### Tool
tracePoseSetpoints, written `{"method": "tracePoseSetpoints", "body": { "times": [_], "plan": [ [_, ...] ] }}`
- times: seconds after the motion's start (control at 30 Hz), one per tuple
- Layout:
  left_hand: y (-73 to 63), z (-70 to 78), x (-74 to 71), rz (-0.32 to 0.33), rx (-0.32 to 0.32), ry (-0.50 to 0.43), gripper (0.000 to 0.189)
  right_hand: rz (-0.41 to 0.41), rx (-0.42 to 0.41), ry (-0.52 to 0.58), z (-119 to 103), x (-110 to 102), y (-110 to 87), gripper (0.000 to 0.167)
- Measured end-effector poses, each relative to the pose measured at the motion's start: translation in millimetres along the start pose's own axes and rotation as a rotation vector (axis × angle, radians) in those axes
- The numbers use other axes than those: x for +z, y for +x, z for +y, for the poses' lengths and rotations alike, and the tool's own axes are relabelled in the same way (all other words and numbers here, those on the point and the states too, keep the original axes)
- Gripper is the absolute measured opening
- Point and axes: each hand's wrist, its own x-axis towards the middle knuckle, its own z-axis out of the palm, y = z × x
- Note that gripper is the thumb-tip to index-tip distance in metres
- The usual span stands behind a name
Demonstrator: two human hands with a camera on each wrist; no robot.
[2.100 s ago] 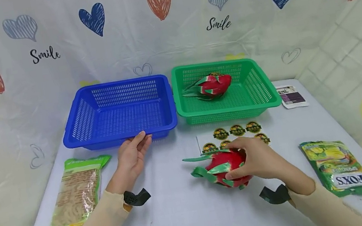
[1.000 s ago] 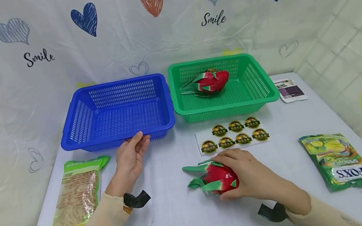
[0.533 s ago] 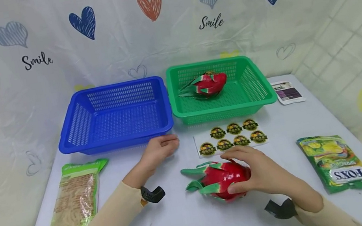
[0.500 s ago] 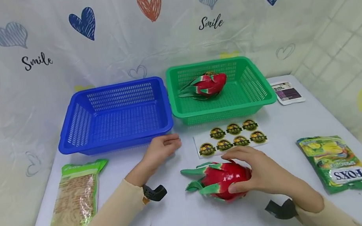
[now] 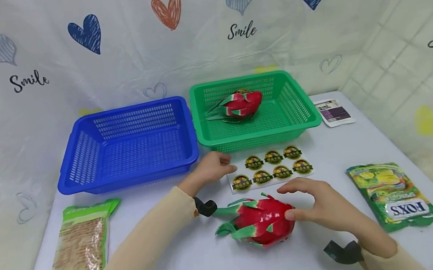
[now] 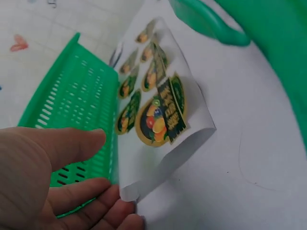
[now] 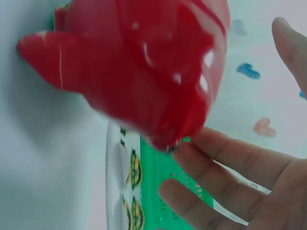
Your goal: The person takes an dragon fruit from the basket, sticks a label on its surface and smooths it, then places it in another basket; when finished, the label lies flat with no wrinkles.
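A dragon fruit (image 5: 265, 220) with green leaf tips lies on the white table. My right hand (image 5: 325, 205) is at its right end, fingers extended and thumb spread apart; in the right wrist view some fingertips (image 7: 192, 143) appear to touch the fruit. My left hand (image 5: 214, 166) is at the left edge of a sheet of round fruit stickers (image 5: 269, 168). In the left wrist view its fingers touch the sheet's corner (image 6: 129, 191), while the thumb stands apart from them. Part of the sheet's left edge is hidden by the hand in the head view.
A green basket (image 5: 260, 139) holding a second dragon fruit (image 5: 243, 103) stands at the back, beside a blue basket (image 5: 133, 176). A clear-and-green food bag (image 5: 79, 253) lies left, a FOX'S pouch (image 5: 394, 195) right. A small white-and-purple packet (image 5: 334, 113) lies behind.
My left hand has left the blue basket's front rim and moved right to the sticker sheet. My right hand has loosened from the dragon fruit and spread its fingers; the fruit was shifted slightly.
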Motion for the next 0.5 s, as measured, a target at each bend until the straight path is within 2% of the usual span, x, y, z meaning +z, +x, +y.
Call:
{"method": "tracePoseSetpoints", "body": {
  "times": [0.13, 0.27, 0.5],
  "plan": [
    [5.0, 2.2, 4.4, 0.047, 0.04, 0.034, 0.048, 0.012, 0.018, 0.015, 6.6, -1.1, 0.0, 0.038],
    [6.8, 1.7, 7.7, 0.088, 0.055, 0.051, 0.037, 0.009, 0.058, 0.005, 12.2, -1.8, 4.3, 0.032],
    [10.2, -1.9, 8.8, 0.104, 0.054, 0.007, 0.021, -0.018, 0.085, -0.007, 31.4, -10.5, 30.2, 0.03]
  ]
}}
